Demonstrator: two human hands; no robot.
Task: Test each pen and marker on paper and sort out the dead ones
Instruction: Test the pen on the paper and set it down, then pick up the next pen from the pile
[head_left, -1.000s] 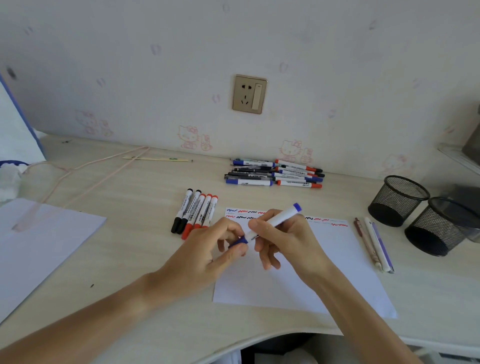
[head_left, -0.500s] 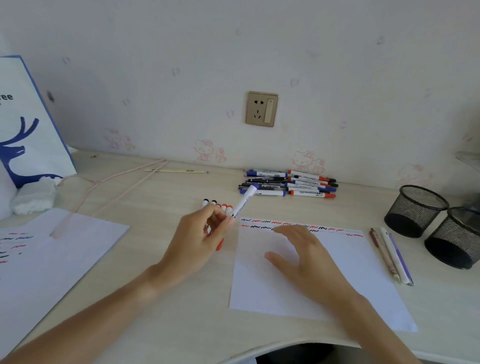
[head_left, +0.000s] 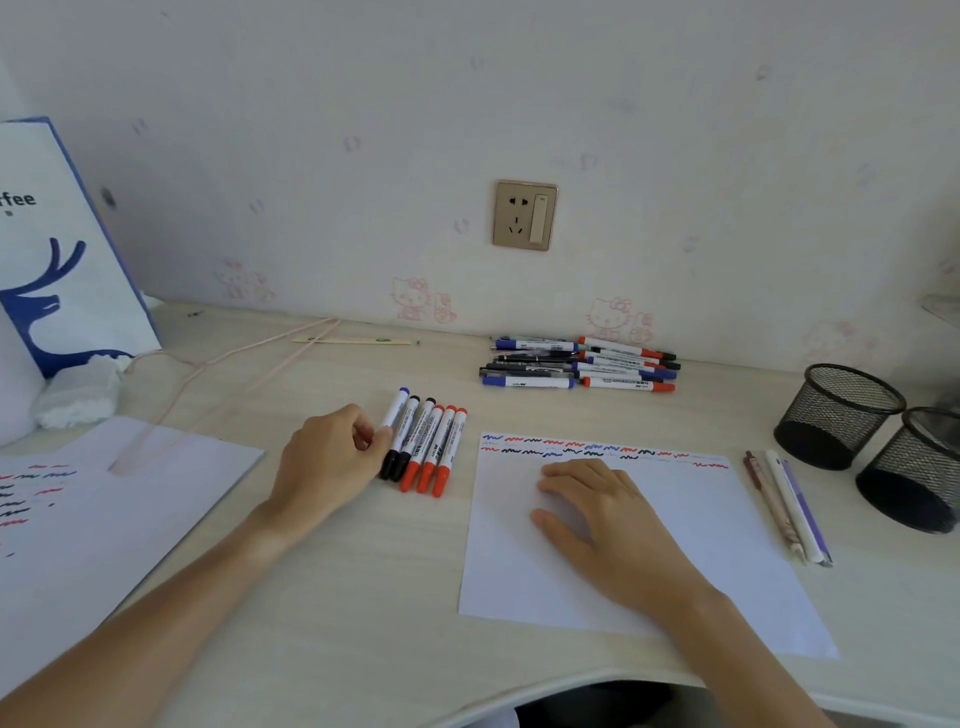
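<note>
My left hand pinches the lower part of a blue-capped marker, which lies at the left end of a row of black and red markers on the desk. The marker's lower end is hidden behind my fingers. My right hand rests flat, fingers straight, on the white test sheet, whose top edge carries red, black and blue squiggles. A pile of several markers and pens lies by the wall.
Three pens lie right of the sheet, beside two black mesh cups. A second scribbled sheet is at the left, with a paper bag, a pink cord and a thin stick behind it.
My left hand took the blue marker from between both hands and laid it at the left end of the row. My right hand let go and settled flat on the sheet.
</note>
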